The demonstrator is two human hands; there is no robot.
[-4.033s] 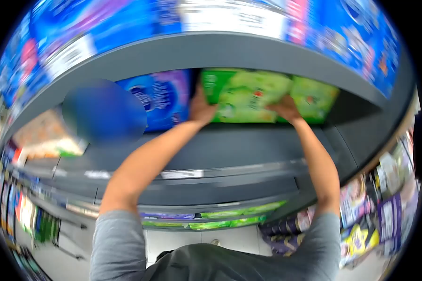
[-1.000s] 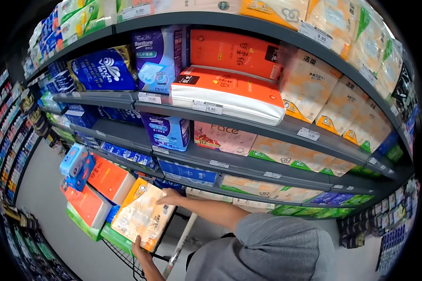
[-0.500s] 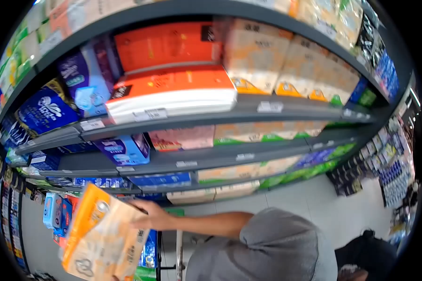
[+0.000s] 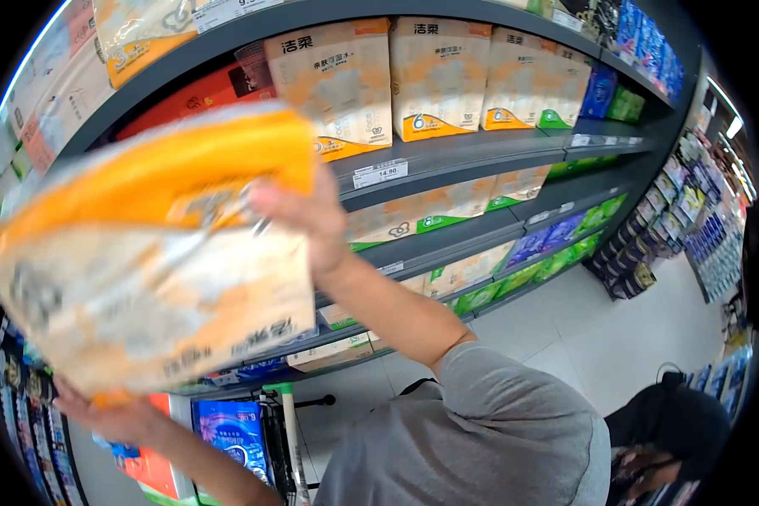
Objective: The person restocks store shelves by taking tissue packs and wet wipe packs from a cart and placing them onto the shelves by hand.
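Note:
A large orange-and-beige tissue pack (image 4: 160, 287), blurred by motion, is held tilted in front of the shelves. My right hand (image 4: 316, 223) grips its right edge, with the thumb over the orange band. Below the pack, my left hand (image 4: 110, 417) holds its lower edge; part of those fingers is hidden behind it. Similar beige packs with orange corners (image 4: 438, 80) stand upright in a row on the shelf behind. A shopping cart (image 4: 288, 438) is under my left forearm, with a blue pack (image 4: 232, 434) and an orange-red pack (image 4: 156, 464) in it.
Shelf edges (image 4: 481, 164) with price tags (image 4: 381, 173) curve across the view. Lower shelves carry green packs (image 4: 531, 287) and purple packs (image 4: 548, 240). Another person in a dark cap (image 4: 670, 430) is at the lower right. A hanging-goods display (image 4: 658, 219) stands beyond the shelf end.
The tissue pack has risen from low at the left and come closer, its orange band now on top. My left hand has come into view. The camera view has shifted along the shelves.

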